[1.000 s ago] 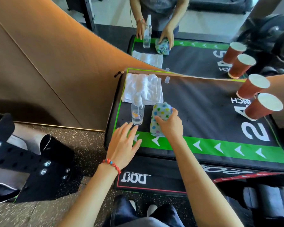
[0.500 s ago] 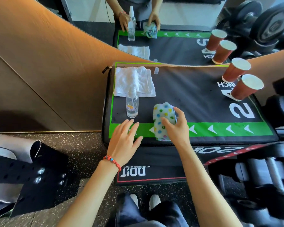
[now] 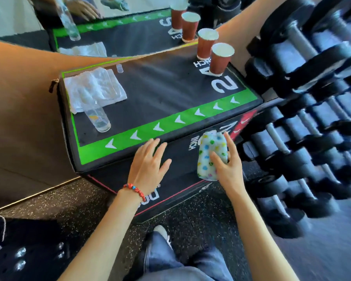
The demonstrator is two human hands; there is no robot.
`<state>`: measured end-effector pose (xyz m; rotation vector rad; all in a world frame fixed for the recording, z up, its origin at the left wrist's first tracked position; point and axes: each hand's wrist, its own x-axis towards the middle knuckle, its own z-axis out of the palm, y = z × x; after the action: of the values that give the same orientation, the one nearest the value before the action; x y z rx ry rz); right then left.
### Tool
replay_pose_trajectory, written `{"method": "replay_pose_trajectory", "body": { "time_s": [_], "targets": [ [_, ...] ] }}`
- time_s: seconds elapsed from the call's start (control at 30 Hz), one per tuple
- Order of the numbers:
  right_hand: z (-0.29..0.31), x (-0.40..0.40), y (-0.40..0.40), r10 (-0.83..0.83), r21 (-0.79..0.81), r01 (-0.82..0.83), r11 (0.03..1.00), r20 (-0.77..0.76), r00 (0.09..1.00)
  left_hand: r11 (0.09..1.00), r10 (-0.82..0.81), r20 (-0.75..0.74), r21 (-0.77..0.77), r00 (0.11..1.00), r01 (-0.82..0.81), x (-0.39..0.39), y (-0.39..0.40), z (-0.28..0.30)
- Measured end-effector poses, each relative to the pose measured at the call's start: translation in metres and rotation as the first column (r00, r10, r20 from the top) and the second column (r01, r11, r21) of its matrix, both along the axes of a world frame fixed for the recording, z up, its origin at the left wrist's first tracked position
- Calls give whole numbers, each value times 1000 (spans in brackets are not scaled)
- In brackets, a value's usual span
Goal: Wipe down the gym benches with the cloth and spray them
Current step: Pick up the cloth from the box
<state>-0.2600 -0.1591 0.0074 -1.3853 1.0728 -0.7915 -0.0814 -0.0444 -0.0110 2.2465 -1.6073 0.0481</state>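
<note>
We stand before the box [image 3: 170, 92], a padded black block with a green arrow strip along its near edge and a big "24" at the right end; it serves as the bench to clean. To its right runs a rack of dumbbells [image 3: 304, 110], packed close against the box. A mirror [image 3: 118, 27] backs it, above a tan wall panel, and the floor [image 3: 69, 203] is speckled rubber.

On top lies a folded white towel [image 3: 93, 88] at the far left, the spray [image 3: 98, 118] standing just in front of it, likely parked within reach for the next squirt. Two brown cups [image 3: 219, 59] sit at the far right, out of the wiping path.

Our right hand [image 3: 229, 165] holds the dotted cloth [image 3: 211, 155], fingers and thumb curled round it, off the top and in front of the box's front face, seemingly ready to wipe there. Our left hand [image 3: 148, 165], with a red bracelet, hovers with fingers spread and straight, holding nothing, near the front edge.
</note>
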Motion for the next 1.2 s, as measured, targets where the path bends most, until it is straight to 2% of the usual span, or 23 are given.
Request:
{"method": "replay_pose_trajectory", "body": {
  "time_s": [0.27, 0.43, 0.63, 0.73, 0.87, 1.1, 1.2],
  "targets": [
    [-18, -152, 36, -342, 73, 344, 936, -34, 939, 964, -247, -40, 87, 968, 250, -109, -20, -10],
    [-27, -262, 80, -583, 100, 588, 803, -70, 809, 888, -443, -50, 108, 895, 446, -203, -25, -16],
    [-40, -345, 141, -758, 100, 763, 639, -87, 647, 734, -664, -64, 129, 745, 666, -292, -30, -23],
    [-47, -366, 168, -833, 101, 837, 538, -86, 546, 620, -777, -33, 133, 629, 773, -326, -37, -22],
    [-48, -384, 203, -928, 102, 930, 353, -90, 362, 429, -900, -14, 149, 436, 891, -370, -48, -26],
    [-49, -393, 285, -989, 70, 994, -83, -126, -74, -3, -999, -35, 192, 4, 981, -454, -41, -38],
    [-49, -386, 323, -962, 70, 967, -246, -136, -235, -146, -989, -50, 190, -139, 971, -484, -25, -38]
  ]
}}
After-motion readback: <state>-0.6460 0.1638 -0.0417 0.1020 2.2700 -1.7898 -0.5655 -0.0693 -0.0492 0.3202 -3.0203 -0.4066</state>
